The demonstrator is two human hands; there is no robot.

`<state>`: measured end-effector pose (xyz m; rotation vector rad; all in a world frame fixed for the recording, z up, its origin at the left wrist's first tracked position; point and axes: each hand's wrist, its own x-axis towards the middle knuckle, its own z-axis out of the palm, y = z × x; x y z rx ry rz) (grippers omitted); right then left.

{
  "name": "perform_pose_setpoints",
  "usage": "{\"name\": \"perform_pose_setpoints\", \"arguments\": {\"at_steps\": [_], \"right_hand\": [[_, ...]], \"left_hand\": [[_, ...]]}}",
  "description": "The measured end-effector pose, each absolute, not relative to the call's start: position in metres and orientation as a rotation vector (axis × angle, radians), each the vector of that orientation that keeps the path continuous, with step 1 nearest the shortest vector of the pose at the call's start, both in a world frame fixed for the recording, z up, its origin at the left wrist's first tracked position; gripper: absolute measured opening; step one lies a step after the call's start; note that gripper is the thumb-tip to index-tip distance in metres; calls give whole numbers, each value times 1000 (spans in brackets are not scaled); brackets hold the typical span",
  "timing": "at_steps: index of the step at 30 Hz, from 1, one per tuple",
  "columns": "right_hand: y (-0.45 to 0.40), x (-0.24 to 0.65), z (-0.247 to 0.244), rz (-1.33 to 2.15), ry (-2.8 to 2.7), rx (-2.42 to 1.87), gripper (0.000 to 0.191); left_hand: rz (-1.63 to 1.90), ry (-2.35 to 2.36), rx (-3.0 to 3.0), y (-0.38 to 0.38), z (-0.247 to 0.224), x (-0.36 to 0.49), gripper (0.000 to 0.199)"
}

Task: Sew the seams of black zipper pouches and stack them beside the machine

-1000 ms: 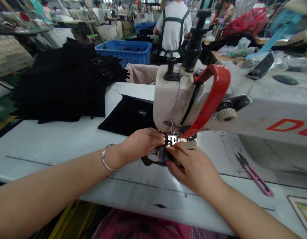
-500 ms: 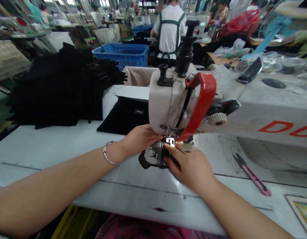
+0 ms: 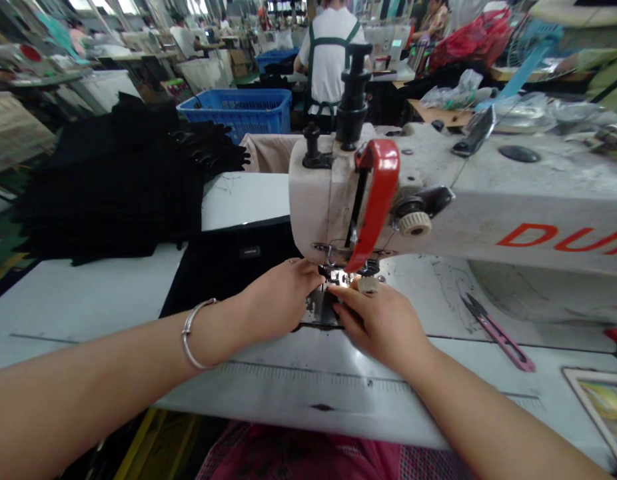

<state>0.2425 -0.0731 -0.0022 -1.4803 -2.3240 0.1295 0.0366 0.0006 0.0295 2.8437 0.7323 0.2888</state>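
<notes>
A black fabric piece [image 3: 213, 273] with a small dark label [image 3: 249, 252] lies on the white sewing table, running under the head of the sewing machine [image 3: 316, 193]. My left hand [image 3: 276, 300] is at the fabric's right end, fingers together and gripping its edge beside the lit presser foot [image 3: 337, 277]. The fingertips partly hide that edge. From the other side, my right hand [image 3: 386, 327] reaches to the foot, index finger stretched out and thumb apart on the metal needle plate [image 3: 318, 308]. Whether it touches the fabric is hard to see.
Thread snips [image 3: 498, 333] with a pink handle lie right of my right hand. A tall stack of black fabric pieces [image 3: 108, 180] stands at the left. Behind the table are a blue plastic basket [image 3: 238, 110] and a person [image 3: 333, 60] facing away.
The black fabric has turned and come nearer to me, its label now lower and further left. My left hand has shifted slightly left with it. The right hand stays by the presser foot.
</notes>
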Motion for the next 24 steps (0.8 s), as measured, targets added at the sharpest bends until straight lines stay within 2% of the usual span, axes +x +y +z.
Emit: {"name": "perform_pose_setpoints", "arguments": {"at_steps": [5, 12, 18, 24], "right_hand": [[-73, 243, 0, 144, -2315, -1439, 29], [-75, 242, 1, 168, -2347, -1441, 29], [-78, 240, -2, 210, -2339, -1415, 24], [-80, 238, -4, 146, -2449, -1363, 43]], "left_hand": [[208, 759, 2793, -14, 36, 42, 45], [297, 807, 2773, -15, 27, 37, 49], [230, 871, 2696, -9, 33, 28, 59], [215, 695, 2290, 13, 47, 34, 49]]}}
